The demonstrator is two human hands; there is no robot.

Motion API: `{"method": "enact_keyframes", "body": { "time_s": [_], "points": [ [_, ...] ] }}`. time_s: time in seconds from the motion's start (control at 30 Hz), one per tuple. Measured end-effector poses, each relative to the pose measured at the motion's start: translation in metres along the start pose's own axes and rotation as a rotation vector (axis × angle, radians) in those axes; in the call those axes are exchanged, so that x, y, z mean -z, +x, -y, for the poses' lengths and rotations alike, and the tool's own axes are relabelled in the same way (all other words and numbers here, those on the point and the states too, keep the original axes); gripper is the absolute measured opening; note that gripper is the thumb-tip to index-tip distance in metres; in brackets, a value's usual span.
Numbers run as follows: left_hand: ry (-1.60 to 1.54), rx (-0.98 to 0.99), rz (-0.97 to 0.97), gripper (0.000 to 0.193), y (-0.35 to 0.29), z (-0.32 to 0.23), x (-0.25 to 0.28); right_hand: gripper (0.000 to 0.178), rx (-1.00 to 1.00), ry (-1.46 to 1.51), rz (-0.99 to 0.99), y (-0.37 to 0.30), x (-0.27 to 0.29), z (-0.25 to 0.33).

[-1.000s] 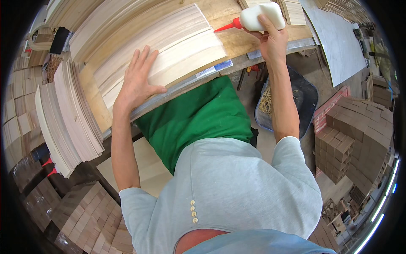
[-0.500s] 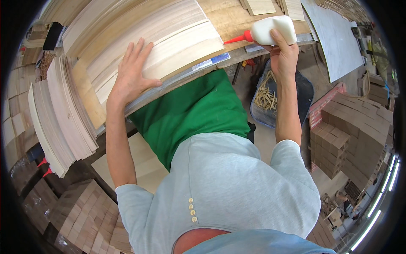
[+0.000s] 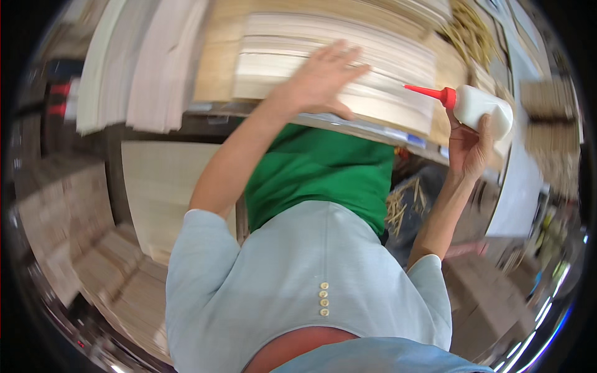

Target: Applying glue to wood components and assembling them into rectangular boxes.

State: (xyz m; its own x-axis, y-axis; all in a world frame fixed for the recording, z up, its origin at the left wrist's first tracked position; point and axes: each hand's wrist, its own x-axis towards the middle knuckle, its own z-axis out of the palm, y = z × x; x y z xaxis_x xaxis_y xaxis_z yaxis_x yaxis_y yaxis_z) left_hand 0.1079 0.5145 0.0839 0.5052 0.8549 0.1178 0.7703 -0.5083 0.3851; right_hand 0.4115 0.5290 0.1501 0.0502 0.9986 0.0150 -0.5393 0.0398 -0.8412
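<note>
My right hand (image 3: 469, 148) grips a white squeeze glue bottle (image 3: 474, 107) with a red cap and pointed red nozzle. The bottle lies nearly on its side, its nozzle pointing left above the right end of a row of pale thin wooden slats (image 3: 392, 104). Across the middle of these slats stretches my left hand (image 3: 320, 81), open with its fingers spread and its thumb toward the near edge. The hand is blurred, and I cannot tell how firmly it touches the wood. The slats lie side by side on a wooden board (image 3: 214, 68) on the workbench.
Stacks of long pale boards (image 3: 165, 74) stand left of the slats. Yellowish strips (image 3: 469, 34) lie at the back right, and more scraps (image 3: 401, 205) fill a dark tub below the bench. Piled wooden blocks (image 3: 62, 211) stand at the lower left.
The whole view has turned, shifting the bench within it. My left hand has slid rightward over the slats, from near their left end to the middle. The glue bottle stays in my right hand.
</note>
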Motion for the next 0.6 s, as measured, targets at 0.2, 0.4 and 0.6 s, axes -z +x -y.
{"method": "enact_keyframes", "body": {
  "time_s": [0.2,0.4,0.6],
  "points": [
    [-0.177,0.139,0.013,0.093,-0.014,-0.004,0.010,0.048,-0.208,-0.078,0.605,0.030,-0.159,-0.089],
    [-0.222,0.073,-0.273,0.085,-0.019,-0.006,0.006,0.047,-0.363,-0.358,0.902,0.037,-0.226,-0.148],
    [-0.387,0.096,-0.232,0.085,-0.022,-0.004,0.003,0.049,-0.404,-0.429,0.969,0.030,-0.239,-0.161]
  ]
}}
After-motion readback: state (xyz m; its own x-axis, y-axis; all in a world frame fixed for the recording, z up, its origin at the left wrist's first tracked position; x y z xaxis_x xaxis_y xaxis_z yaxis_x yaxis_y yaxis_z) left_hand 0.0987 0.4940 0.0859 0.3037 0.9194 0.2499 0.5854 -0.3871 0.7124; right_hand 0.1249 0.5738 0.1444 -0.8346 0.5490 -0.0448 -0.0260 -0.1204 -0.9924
